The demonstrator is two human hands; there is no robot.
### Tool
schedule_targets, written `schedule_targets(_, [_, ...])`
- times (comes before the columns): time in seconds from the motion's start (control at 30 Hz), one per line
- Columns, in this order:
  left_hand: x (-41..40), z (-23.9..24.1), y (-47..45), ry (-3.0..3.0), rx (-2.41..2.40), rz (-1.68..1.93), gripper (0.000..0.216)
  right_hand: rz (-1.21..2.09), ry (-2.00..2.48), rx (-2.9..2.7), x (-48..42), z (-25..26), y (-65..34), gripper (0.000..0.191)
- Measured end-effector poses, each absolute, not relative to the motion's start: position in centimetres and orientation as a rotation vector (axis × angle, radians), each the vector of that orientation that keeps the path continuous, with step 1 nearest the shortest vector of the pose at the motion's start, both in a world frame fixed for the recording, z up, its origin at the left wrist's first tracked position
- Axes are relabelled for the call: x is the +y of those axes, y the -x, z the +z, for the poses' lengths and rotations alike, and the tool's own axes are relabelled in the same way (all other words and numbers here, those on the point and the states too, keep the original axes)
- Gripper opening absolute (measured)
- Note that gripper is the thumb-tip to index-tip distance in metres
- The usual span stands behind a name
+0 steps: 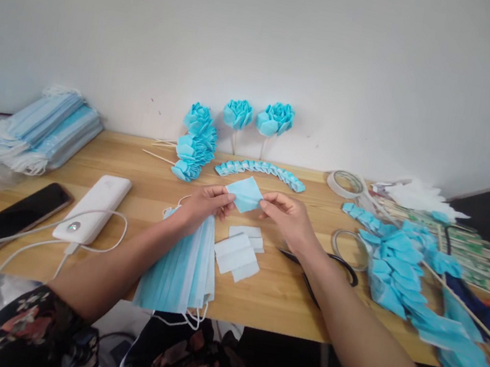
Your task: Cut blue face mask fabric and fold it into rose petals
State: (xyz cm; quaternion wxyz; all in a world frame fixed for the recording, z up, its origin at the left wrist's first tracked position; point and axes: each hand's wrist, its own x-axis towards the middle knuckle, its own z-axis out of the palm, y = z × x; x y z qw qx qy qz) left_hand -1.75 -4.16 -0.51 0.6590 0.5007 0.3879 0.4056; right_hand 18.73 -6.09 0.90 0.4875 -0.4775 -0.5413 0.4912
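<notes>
Probably light, soft, creases easily: blue square (246, 194); left hand (204, 205), right hand (290, 217) pinch opposite sides, good hold.

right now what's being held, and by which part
A light-blue piece, its left side pinched by the left hand, its right by the right hand.

No words or numbers can be read here. On the tabletop (262, 305), at about 9 o'clock, there is a white power bank (99, 197). Its top end has a faint gray mark, too blurry to read. Its low end has a little round spot (74, 227) with a tiny mark in it, too small to make out. Over at 3 o'clock, a bunch of thin packets (480, 251) has green and white marks, but they are too fuzzy to read.
</notes>
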Motion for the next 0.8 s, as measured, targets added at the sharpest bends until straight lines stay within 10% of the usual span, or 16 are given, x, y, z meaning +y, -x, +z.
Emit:
schedule_targets(0.37, [-4.1, -0.7, 1.8, -1.087, 0.785, 0.917, 0.032, 1.137, 1.151, -1.351, -5.8, 0.0, -19.0, 0.018])
schedule_targets(0.8, [-4.3, -0.5, 1.4, -0.773, 0.636, 0.989, 0.059, 0.265, 0.921, -2.072, -6.7, 0.6, -18.7, 0.018])
